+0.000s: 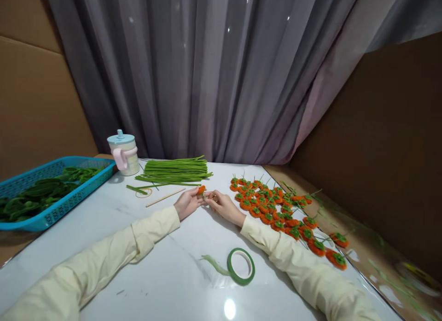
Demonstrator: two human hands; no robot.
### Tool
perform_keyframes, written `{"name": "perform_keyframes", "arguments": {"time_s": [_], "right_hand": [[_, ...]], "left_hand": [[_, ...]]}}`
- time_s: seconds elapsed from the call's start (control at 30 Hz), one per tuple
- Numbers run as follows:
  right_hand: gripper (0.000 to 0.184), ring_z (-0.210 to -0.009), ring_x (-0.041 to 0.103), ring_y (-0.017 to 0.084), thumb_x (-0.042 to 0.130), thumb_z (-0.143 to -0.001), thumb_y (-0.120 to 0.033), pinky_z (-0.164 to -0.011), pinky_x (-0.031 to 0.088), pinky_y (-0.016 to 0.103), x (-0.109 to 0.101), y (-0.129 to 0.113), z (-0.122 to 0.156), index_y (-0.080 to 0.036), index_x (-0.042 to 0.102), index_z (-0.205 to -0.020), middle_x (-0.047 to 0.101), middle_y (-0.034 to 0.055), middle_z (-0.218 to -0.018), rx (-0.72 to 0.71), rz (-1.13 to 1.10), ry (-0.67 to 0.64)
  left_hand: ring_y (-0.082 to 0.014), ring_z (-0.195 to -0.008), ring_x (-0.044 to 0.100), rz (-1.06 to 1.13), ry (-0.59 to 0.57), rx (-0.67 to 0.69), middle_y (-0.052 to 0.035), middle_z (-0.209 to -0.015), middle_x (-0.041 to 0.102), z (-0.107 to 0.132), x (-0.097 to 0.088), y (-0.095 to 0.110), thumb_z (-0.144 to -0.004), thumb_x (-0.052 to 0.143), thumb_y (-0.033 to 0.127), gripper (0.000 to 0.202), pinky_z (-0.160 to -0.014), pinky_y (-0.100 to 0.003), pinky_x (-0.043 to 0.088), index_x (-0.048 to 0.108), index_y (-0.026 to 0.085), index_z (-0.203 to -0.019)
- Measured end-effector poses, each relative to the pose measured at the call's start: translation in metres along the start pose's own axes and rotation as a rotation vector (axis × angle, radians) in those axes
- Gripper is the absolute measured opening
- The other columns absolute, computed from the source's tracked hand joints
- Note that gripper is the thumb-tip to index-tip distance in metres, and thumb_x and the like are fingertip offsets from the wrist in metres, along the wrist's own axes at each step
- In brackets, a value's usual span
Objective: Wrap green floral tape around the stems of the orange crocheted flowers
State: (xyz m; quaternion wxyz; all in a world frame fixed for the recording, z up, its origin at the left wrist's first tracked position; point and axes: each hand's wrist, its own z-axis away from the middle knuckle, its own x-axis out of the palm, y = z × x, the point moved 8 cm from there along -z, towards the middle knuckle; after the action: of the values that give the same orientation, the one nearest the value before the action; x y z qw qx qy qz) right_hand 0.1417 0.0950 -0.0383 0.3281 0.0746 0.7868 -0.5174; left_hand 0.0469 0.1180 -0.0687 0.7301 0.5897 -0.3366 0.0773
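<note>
Over the middle of the white table, my left hand [188, 203] is closed around a small orange flower-like piece [201, 189], which shows above its fingertips. My right hand [223, 205] meets it from the right, thumb and fingers pinched at the green lower part of the same piece; what exactly lies between them is too small to make out. Closer to me lies a roll of green tape [253, 267] with a loose end trailing left. Right of my hands, many similar orange pieces [255, 212] with green tops and thin stems lie in rows.
Behind my hands is a bundle of green stems [174, 170], with a thin wooden stick [165, 198] in front. A lidded cup [129, 162] and a blue basket [57, 218] of green leaves stand left. Cardboard walls [386, 127] and a grey curtain [207, 81] enclose the table [165, 275].
</note>
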Motion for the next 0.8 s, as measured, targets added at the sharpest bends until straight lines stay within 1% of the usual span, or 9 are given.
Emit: {"name": "perform_keyframes", "arguments": {"time_s": [0.1, 0.17, 0.27, 0.4, 0.47, 0.53, 0.6, 0.67, 0.8], "right_hand": [[0.022, -0.053, 0.047, 0.01, 0.053, -0.085, -0.038, -0.054, 0.038, 0.022, -0.002, 0.001, 0.0, -0.018, 0.047, -0.081, 0.057, -0.0013, -0.065, -0.013, -0.008, 0.012], [0.016, -0.054, 0.047, 0.011, 0.051, -0.086, -0.033, -0.058, 0.039, 0.023, -0.002, -0.001, 0.0, -0.017, 0.05, -0.084, 0.057, -0.0012, -0.064, -0.024, -0.013, 0.002], [0.014, -0.052, 0.045, 0.012, 0.045, -0.089, -0.028, -0.061, 0.038, 0.024, -0.002, -0.002, 0.001, -0.017, 0.054, -0.086, 0.053, -0.0028, -0.058, -0.028, -0.033, -0.022], [0.023, -0.049, 0.041, 0.011, 0.045, -0.09, -0.032, -0.057, 0.036, 0.023, -0.002, 0.001, 0.003, -0.018, 0.051, -0.073, 0.048, -0.004, -0.052, 0.003, -0.087, -0.016], [0.026, -0.045, 0.039, 0.009, 0.045, -0.089, -0.035, -0.053, 0.034, 0.022, -0.003, 0.004, 0.003, -0.018, 0.049, -0.07, 0.049, -0.0042, -0.051, 0.029, -0.136, -0.008], [0.026, -0.041, 0.036, 0.008, 0.044, -0.089, -0.036, -0.047, 0.031, 0.021, -0.002, 0.007, 0.003, -0.017, 0.048, -0.072, 0.05, -0.0048, -0.051, 0.065, -0.2, -0.005], [0.025, -0.036, 0.033, 0.006, 0.044, -0.089, -0.037, -0.041, 0.027, 0.02, -0.001, 0.011, 0.002, -0.017, 0.048, -0.075, 0.05, -0.0052, -0.05, 0.105, -0.269, -0.01], [0.026, -0.033, 0.032, 0.006, 0.045, -0.087, -0.039, -0.037, 0.024, 0.02, 0.002, 0.015, 0.001, -0.017, 0.048, -0.074, 0.052, -0.0048, -0.05, 0.14, -0.332, -0.038], [0.031, -0.03, 0.034, 0.005, 0.051, -0.082, -0.043, -0.034, 0.023, 0.019, 0.007, 0.02, -0.002, -0.016, 0.05, -0.069, 0.054, -0.0033, -0.047, 0.184, -0.429, -0.103]], "left_hand": [[-0.0218, -0.079, 0.066, 0.0, -0.018, -0.039, -0.0148, -0.087, 0.067, -0.002, -0.002, -0.002, -0.087, 0.042, 0.015, 0.015, -0.077, -0.036, 0.05, 0.055, 0.012, -0.081], [-0.0223, -0.077, 0.065, -0.023, -0.038, -0.047, -0.0148, -0.085, 0.067, -0.003, -0.002, 0.0, -0.084, 0.044, 0.016, 0.013, -0.075, -0.037, 0.051, 0.055, 0.012, -0.077], [-0.0207, -0.071, 0.064, -0.097, -0.084, -0.041, -0.012, -0.077, 0.066, -0.003, 0.001, 0.008, -0.08, 0.05, 0.019, 0.014, -0.069, -0.034, 0.051, 0.056, 0.011, -0.07], [-0.0164, -0.066, 0.061, -0.269, -0.136, -0.009, -0.0069, -0.072, 0.065, 0.002, 0.005, 0.018, -0.074, 0.063, 0.022, 0.013, -0.057, -0.024, 0.047, 0.061, 0.01, -0.071], [-0.013, -0.057, 0.058, -0.363, -0.142, 0.005, -0.0041, -0.064, 0.064, 0.004, 0.005, 0.019, -0.069, 0.071, 0.02, 0.013, -0.049, -0.019, 0.041, 0.062, 0.01, -0.071], [-0.0095, -0.044, 0.051, -0.44, -0.142, 0.007, -0.0023, -0.055, 0.062, 0.005, 0.004, 0.018, -0.066, 0.075, 0.02, 0.017, -0.04, -0.018, 0.033, 0.061, 0.01, -0.07], [-0.0065, -0.034, 0.042, -0.488, -0.135, 0.01, -0.0015, -0.05, 0.059, 0.005, 0.002, 0.017, -0.067, 0.074, 0.026, 0.022, -0.034, -0.017, 0.023, 0.06, 0.01, -0.072], [-0.0043, -0.032, 0.034, -0.502, -0.116, 0.03, 0.0009, -0.049, 0.056, 0.003, 0.0, 0.018, -0.07, 0.071, 0.034, 0.028, -0.033, -0.016, 0.018, 0.058, 0.011, -0.076], [-0.005, -0.035, 0.034, -0.515, -0.062, 0.101, 0.0059, -0.048, 0.045, -0.003, -0.004, 0.021, -0.075, 0.062, 0.05, 0.038, -0.035, -0.016, 0.024, 0.052, 0.014, -0.08]]}}
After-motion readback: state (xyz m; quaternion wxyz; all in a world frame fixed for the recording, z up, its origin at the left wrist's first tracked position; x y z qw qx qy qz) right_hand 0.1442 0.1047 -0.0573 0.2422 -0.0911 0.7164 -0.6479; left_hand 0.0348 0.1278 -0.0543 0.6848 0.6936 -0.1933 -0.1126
